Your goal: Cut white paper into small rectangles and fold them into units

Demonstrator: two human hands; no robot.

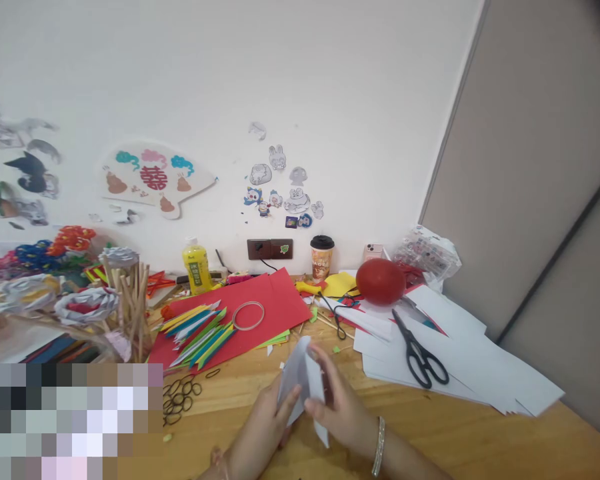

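1. A folded piece of white paper [300, 380] is held low in the frame, above the bare wooden tabletop [480, 433], between both hands.
2. The left hand [260, 433] is closed on the paper's lower left edge, with the fingers pinching it from below; the thumb is mostly hidden behind the sheet.
3. The right hand [343, 410], with a silver bracelet [379, 445] at the wrist, is closed on the right side of the paper, its fingers curled over the flap. Neither hand is spread.
4. The paper is raised clear of the table and tilted, with a pointed corner uppermost. The exact fold pattern cannot be told, as the sheet is blurred.
5. Judgement on the step in hand: a fold appears to be under way. For a clean result, the edges are best aligned before any crease is pressed, and the crease is best run from the middle outward with a fingertip. Pressing the sheet down on the tabletop would give a firmer line than folding in the air.
6. Surroundings noted: black scissors [420, 357] lie on a spread of white sheets [480, 360] to the right, well apart from the hands. A red sheet [275, 293] behind the hands carries coloured paper strips [200, 330] and a wire ring [248, 315]. Black rubber bands [180, 397] lie near the left hand.
7. Further back, a red ball [381, 281], a lidded cup [322, 257] and a yellow bottle [196, 265] stand near the wall.
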